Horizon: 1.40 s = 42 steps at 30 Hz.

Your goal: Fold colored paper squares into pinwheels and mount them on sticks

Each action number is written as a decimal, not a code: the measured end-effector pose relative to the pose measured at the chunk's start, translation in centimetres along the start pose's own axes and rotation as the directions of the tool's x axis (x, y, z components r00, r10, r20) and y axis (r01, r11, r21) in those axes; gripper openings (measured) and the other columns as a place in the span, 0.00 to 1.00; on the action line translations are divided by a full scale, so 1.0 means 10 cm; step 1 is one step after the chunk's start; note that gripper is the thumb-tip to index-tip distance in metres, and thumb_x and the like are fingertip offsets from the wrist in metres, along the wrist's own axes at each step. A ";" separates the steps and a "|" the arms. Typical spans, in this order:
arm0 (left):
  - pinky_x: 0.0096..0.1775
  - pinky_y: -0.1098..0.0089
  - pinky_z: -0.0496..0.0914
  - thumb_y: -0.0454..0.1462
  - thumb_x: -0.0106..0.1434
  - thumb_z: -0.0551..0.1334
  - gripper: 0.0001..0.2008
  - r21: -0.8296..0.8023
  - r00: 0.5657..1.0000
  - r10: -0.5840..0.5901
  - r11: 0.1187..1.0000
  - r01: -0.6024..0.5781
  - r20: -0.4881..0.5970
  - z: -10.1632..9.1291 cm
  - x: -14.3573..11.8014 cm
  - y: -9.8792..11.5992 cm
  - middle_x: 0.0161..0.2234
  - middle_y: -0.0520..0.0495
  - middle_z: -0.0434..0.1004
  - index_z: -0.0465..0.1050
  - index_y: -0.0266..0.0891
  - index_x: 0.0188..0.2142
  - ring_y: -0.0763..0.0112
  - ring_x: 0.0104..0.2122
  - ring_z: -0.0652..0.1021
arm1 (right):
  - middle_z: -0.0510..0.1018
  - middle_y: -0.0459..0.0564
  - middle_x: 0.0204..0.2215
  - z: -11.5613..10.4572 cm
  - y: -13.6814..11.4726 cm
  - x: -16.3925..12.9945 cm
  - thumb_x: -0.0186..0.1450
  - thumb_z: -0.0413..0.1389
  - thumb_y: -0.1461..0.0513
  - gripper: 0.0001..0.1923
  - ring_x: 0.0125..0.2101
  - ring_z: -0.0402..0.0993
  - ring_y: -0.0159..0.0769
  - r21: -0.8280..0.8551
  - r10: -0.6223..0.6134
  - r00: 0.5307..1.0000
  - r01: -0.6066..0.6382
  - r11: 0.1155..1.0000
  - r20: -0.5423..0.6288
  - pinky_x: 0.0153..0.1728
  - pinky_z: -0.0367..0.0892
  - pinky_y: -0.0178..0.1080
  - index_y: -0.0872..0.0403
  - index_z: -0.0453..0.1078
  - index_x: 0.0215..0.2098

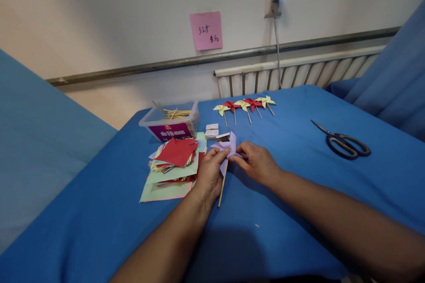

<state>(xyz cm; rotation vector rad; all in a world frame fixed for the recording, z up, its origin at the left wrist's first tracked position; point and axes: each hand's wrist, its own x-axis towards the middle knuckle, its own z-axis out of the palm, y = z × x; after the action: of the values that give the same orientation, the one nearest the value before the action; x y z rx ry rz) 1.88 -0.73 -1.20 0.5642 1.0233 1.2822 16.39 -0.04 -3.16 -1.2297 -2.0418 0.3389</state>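
A pale purple paper pinwheel [228, 146] on a thin wooden stick [222, 184] is held over the blue table cloth [285, 194]. My left hand [210, 172] pinches the pinwheel's left side, and the stick runs down beside its fingers. My right hand [257, 162] grips the pinwheel's right side with fingertips at its centre. A messy stack of coloured paper squares [172, 166], red on top, lies just left of my left hand.
A clear plastic box [171, 122] holding wooden sticks stands behind the paper stack. Small white boxes [212, 131] lie beside it. Several finished red and yellow pinwheels [245, 105] lie in a row farther back. Black scissors [345, 142] rest at the right. A radiator and wall are behind.
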 end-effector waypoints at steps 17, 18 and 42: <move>0.34 0.71 0.68 0.33 0.43 0.73 0.13 0.029 0.998 0.062 0.998 -0.061 -0.024 -0.02 0.05 -0.03 0.24 0.52 0.76 0.70 0.36 0.25 0.72 0.26 0.75 | 0.76 0.45 0.28 0.04 -0.01 0.00 0.64 0.57 0.55 0.09 0.27 0.70 0.34 0.191 0.114 0.993 -0.113 0.975 0.009 0.28 0.61 0.35 0.52 0.67 0.35; 0.35 0.70 0.68 0.33 0.43 0.73 0.13 0.033 0.998 0.063 0.998 -0.062 -0.026 -0.02 0.05 -0.03 0.25 0.51 0.76 0.71 0.37 0.25 0.72 0.27 0.76 | 0.75 0.45 0.28 0.04 -0.01 0.00 0.64 0.57 0.55 0.09 0.27 0.70 0.34 0.193 0.106 0.994 -0.104 0.976 -0.002 0.29 0.62 0.36 0.52 0.67 0.34; 0.33 0.72 0.68 0.33 0.42 0.74 0.14 -0.041 0.999 0.033 0.999 -0.033 -0.014 -0.02 0.07 -0.02 0.25 0.51 0.76 0.71 0.36 0.25 0.74 0.26 0.75 | 0.72 0.50 0.39 0.06 0.03 0.05 0.61 0.61 0.58 0.07 0.37 0.73 0.35 0.531 0.043 0.987 0.047 0.846 -0.156 0.38 0.72 0.39 0.52 0.69 0.30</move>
<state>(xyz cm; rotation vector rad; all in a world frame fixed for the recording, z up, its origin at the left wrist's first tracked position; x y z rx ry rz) 1.80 -0.21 -1.68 0.5435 0.9998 1.3348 16.02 0.64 -3.48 -0.8721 -1.6464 0.7283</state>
